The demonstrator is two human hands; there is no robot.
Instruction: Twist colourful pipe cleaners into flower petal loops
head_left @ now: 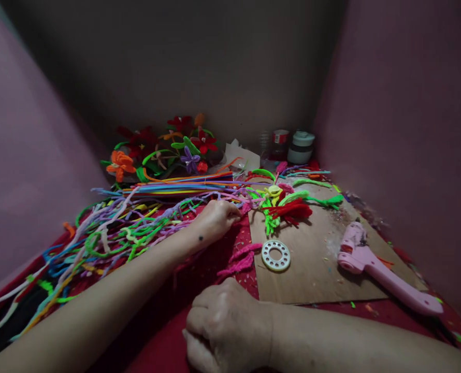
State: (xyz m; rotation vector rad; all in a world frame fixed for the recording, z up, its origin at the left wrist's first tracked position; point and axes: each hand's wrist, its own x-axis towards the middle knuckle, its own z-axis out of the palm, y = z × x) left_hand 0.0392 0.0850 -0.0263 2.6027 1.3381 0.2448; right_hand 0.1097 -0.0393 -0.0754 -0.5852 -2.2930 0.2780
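My left hand (216,218) reaches forward onto the red cloth, its fingers curled down at the edge of a tangled heap of coloured pipe cleaners (129,223); what they pinch is hidden. My right hand (225,324) rests near me in a closed fist on the red cloth, with nothing visible in it. Pink pipe cleaner pieces (240,261) lie between the two hands. A white ring with holes (276,255) sits on a brown cardboard sheet (316,274) just right of them.
A pink glue gun (378,267) lies on the cardboard's right side. Red and green pipe cleaner shapes (287,207) sit at the cardboard's far end. Finished pipe cleaner flowers (164,147) stand at the back, jars (300,146) to their right. Pink walls close in both sides.
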